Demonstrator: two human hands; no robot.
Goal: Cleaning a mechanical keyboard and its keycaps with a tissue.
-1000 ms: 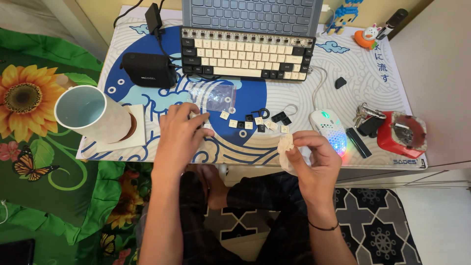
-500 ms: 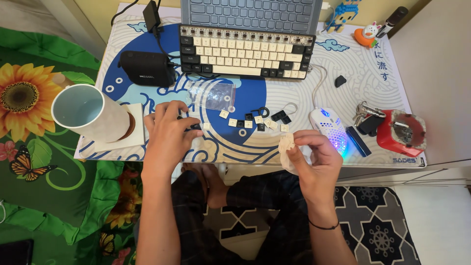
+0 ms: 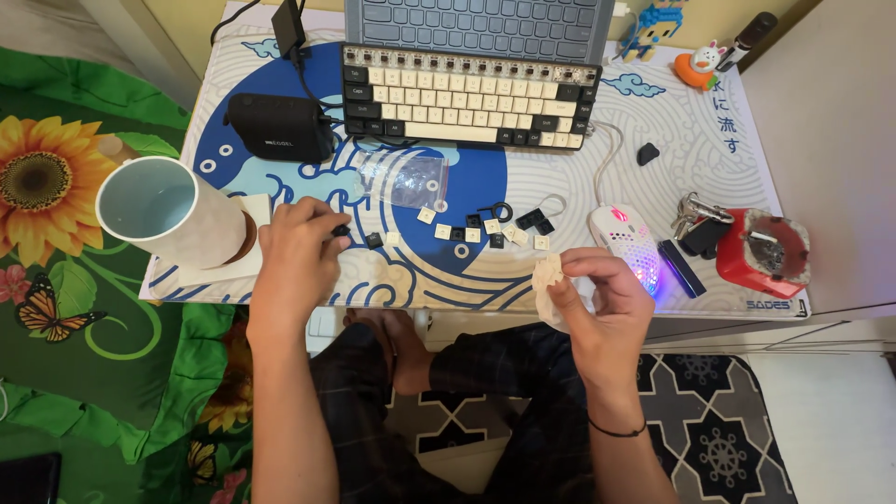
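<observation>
- The worktop (image 3: 821, 140) carries a large desk mat (image 3: 653, 131) with a blue and white wave pattern; everything else lies on this mat.
- At the far edge is a mechanical keyboard (image 3: 467, 98) with cream and dark keys. Its top row has no caps, so the switches are bare.
- On the left a white cup (image 3: 168, 210) leans on a coaster, and behind it is a black pouch (image 3: 280, 128).
- The left hand (image 3: 297, 247) has moved to the left since a second ago, away from the loose keycaps (image 3: 485, 229), and its fingers are now pinched on a small dark keycap (image 3: 341, 230). It seems that one cap was picked from the scattered group.
- The right hand (image 3: 597, 299) stays near the front edge of the mat, closed on a crumpled pale cloth (image 3: 546, 275), almost unchanged.
- Just beside this hand is a white mouse (image 3: 623, 233) with holes, whose light has turned pink.
- Smallest is one dark keycap (image 3: 374, 240), lying alone near the left fingers.
</observation>
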